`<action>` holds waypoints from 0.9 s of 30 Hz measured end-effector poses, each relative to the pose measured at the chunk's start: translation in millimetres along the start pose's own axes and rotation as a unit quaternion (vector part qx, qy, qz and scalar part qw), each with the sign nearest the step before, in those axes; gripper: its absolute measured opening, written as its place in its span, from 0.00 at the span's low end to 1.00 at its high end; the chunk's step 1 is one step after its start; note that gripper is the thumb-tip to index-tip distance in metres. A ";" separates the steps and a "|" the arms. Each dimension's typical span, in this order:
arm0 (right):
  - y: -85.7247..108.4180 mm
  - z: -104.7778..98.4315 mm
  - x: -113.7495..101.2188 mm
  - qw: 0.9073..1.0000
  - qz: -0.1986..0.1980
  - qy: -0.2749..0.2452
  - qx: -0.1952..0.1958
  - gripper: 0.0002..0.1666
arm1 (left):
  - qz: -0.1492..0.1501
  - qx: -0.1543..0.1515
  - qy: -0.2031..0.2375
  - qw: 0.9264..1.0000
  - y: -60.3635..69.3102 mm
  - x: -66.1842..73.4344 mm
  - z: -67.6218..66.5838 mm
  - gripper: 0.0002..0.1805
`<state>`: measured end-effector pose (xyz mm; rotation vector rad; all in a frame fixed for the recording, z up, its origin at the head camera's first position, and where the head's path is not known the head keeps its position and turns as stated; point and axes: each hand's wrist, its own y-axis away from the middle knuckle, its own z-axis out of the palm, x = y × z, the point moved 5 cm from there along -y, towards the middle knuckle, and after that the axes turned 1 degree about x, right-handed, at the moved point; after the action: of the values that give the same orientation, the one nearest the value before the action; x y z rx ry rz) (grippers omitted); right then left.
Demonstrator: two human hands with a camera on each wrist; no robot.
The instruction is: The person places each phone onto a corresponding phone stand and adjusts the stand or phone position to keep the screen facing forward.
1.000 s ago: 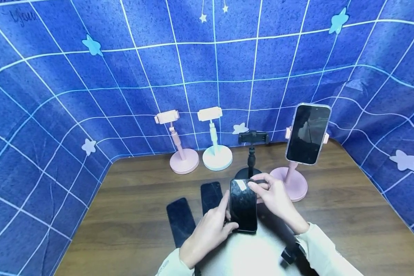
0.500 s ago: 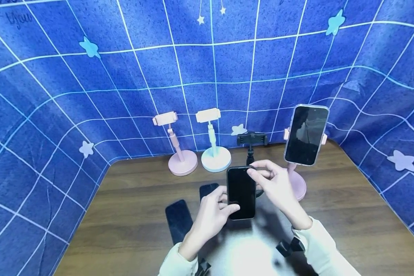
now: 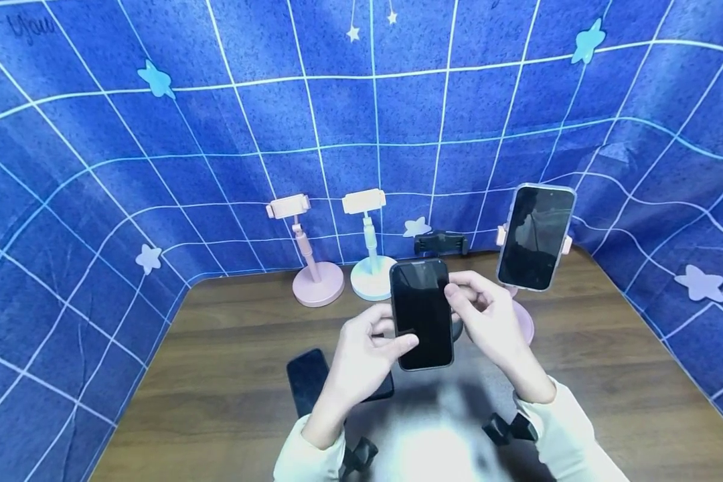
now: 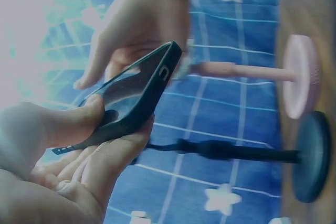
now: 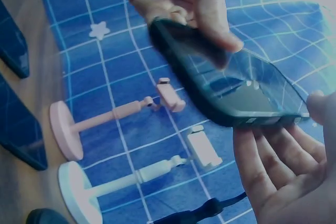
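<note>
A black smartphone point(image 3: 422, 308) in a dark case is held up above the table, its dark screen facing me. My left hand point(image 3: 361, 355) grips its lower left side, thumb over the screen and fingers behind. At the upper right edge, my right hand point(image 3: 488, 314) holds it between thumb and fingers; in the right wrist view those fingers point(image 5: 278, 156) lie under the phone. Just behind it is the clamp of a black phone stand point(image 3: 441, 242), whose pole is mostly hidden by the phone in the head view. The left wrist view shows the black base point(image 4: 313, 156).
A pink stand point(image 3: 318, 284) and a white stand point(image 3: 370, 278) are at the back left, both with bare clamps. At right, another pink stand point(image 3: 524, 321) carries an upright phone point(image 3: 536, 237). Two phones lie on the wooden table, one point(image 3: 307, 378) farther left, the other point(image 3: 382, 388) partly under my left hand.
Both hands have lifted the phone up and away from the table toward the black stand. It now covers most of that stand's pole. The other stands stay put.
</note>
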<state>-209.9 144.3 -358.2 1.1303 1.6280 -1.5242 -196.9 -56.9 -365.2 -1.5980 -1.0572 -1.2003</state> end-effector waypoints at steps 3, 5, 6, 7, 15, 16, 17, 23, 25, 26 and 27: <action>1.4 1.0 -6.0 1.000 -0.022 0.005 -0.016 0.10 | 0.020 0.005 0.037 0.999 -2.0 13.1 -3.9 0.18; 2.9 2.9 -10.2 0.999 -0.032 0.014 -0.026 0.09 | 0.039 0.007 0.057 0.998 -3.0 21.6 -6.7 0.18; 3.5 4.1 -12.5 0.999 -0.036 0.016 -0.032 0.09 | 0.049 0.009 0.066 0.997 -3.2 25.7 -8.0 0.18; 4.1 5.6 -14.9 0.998 -0.040 0.014 -0.040 0.08 | 0.059 0.010 0.074 0.995 -3.4 29.4 -9.4 0.18; 9.4 13.1 -30.7 0.996 -0.042 0.017 -0.071 0.08 | 0.108 0.034 0.083 0.990 1.4 47.7 -19.3 0.17; 10.1 14.0 -31.9 0.996 -0.040 0.013 -0.075 0.09 | 0.111 0.038 0.078 0.990 2.4 48.9 -20.5 0.17; 10.8 14.8 -32.7 0.996 -0.036 0.009 -0.079 0.09 | 0.116 0.043 0.071 0.990 3.3 50.2 -21.7 0.16; 14.8 25.9 -37.2 0.985 -0.029 -0.101 -0.136 0.13 | 0.142 0.064 0.043 0.987 7.5 55.9 -29.4 0.17; 15.6 31.0 -38.9 0.973 -0.029 -0.158 -0.164 0.14 | 0.147 0.072 0.042 0.986 8.9 57.0 -31.9 0.16; 16.1 33.4 -39.8 0.966 -0.027 -0.185 -0.177 0.15 | 0.151 0.077 0.040 0.985 9.7 57.4 -33.1 0.16; 16.9 35.6 -40.5 0.960 -0.024 -0.208 -0.188 0.15 | 0.152 0.080 0.038 0.984 10.4 57.7 -34.1 0.15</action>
<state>-181.0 102.0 -334.6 0.5260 1.5650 -1.2969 -185.1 -84.6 -304.5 -1.5116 -0.8036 -0.9393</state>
